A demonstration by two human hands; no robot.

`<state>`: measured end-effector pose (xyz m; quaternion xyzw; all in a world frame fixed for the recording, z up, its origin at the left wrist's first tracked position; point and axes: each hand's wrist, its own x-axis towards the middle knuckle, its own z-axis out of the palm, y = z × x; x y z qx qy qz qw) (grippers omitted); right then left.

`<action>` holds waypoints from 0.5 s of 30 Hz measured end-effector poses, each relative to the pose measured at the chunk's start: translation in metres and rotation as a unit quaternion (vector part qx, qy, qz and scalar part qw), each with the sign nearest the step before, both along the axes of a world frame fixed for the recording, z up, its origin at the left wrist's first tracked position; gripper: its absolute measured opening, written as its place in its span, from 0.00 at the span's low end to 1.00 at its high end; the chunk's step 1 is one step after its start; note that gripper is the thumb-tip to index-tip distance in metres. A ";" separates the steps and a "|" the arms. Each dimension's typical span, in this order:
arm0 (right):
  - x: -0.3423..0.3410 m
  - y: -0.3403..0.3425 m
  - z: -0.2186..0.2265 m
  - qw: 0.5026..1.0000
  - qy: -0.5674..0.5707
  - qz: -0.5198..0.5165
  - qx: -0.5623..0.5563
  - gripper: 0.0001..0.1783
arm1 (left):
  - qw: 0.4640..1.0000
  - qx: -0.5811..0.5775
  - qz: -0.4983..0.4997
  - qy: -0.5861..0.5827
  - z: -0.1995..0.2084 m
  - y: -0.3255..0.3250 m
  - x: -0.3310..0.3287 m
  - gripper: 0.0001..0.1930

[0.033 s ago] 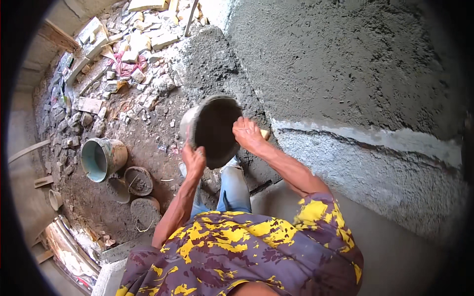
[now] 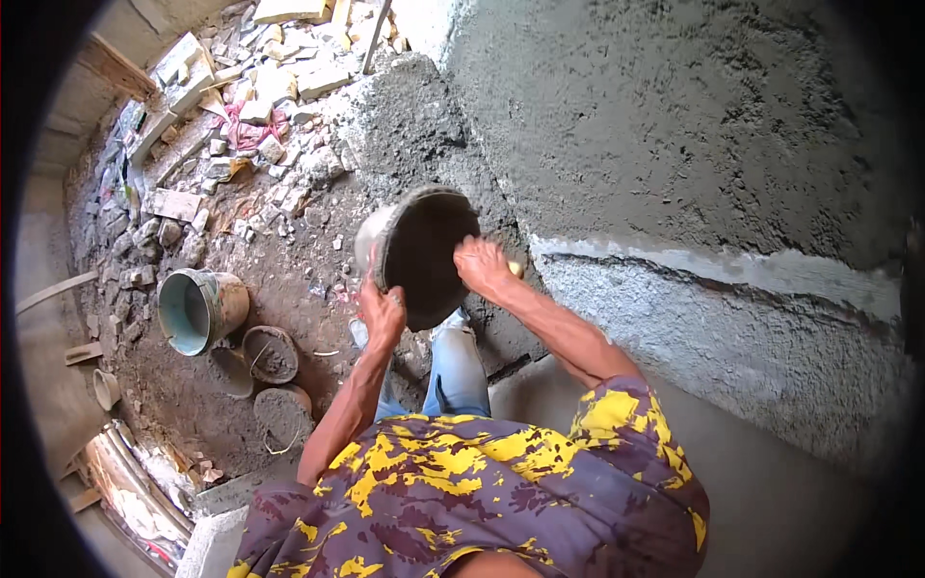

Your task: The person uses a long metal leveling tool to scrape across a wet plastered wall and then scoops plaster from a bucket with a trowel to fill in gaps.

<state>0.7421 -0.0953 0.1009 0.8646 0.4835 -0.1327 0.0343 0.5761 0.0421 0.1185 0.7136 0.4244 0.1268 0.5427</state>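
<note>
A bucket (image 2: 383,231) with a dark, grimy inside is tilted in front of me, its mouth turned to the right and toward me. My left hand (image 2: 383,313) grips its near left rim, thumb over the edge. My right hand (image 2: 482,268) is closed at the right side of the mouth. A short yellowish handle end (image 2: 515,269) sticks out behind this fist; the rest of that tool is hidden by the hand and the bucket's shadow. Below the bucket my legs in light blue jeans (image 2: 457,371) show.
Left on the dirt floor stand a teal-lined bucket (image 2: 183,313) and two smaller pails, one with grey mortar (image 2: 281,416). Broken rubble (image 2: 279,87) covers the far left. A wet grey plastered wall (image 2: 626,125) rises on the right, above a pale rough band (image 2: 694,328).
The bucket has shifted slightly to the right and turned a little. My right hand stays almost in place, with slightly less of the yellowish handle end showing.
</note>
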 end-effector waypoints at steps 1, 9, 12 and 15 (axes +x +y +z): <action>-0.018 0.006 0.004 1.000 -0.002 0.007 -0.002 0.07 | 0.999 0.011 -0.011 0.031 0.006 0.007 -0.017 0.18; -0.114 0.024 0.032 0.973 0.194 -0.116 0.050 0.13 | 0.980 -0.140 0.103 -0.096 0.005 0.060 -0.121 0.20; -0.143 0.056 0.042 0.976 0.199 -0.029 0.088 0.13 | 0.961 -0.196 0.194 -0.036 0.007 0.068 -0.164 0.20; -0.172 0.084 0.100 0.926 0.286 0.063 0.237 0.13 | 0.930 -0.212 0.280 -0.111 0.003 0.066 -0.230 0.20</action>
